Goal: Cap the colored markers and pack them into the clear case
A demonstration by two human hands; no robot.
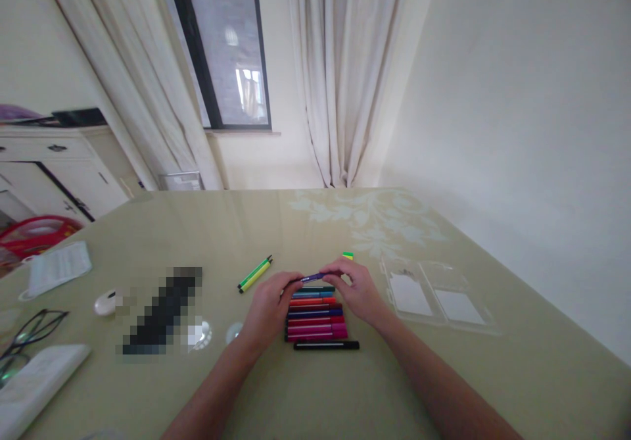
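Pinching both ends, left hand (269, 303) and right hand (359, 289) hold a purple felt-tip pen (311, 277), likely light, stiff, best gripped there.

I hold a felt-tip pen (311, 278) between my left hand (269, 310) and my right hand (355, 290), at the far end of a row of pens (315, 314) on the table (340, 397), while a lone pen (326, 345) lies just before the row, nearest me. A pair of pens (255, 274) lies side by side beyond my left hand, and to the right of my right hand is a plastic case (428, 285) with paper inserts (410, 294) in its two halves. Well to my left lies a computer mouse (104, 304), with a face mask (59, 269) behind it and eyeglasses (45, 328) before it, both farther left; beyond the table, a window (229, 52) stands between two curtains (335, 65).
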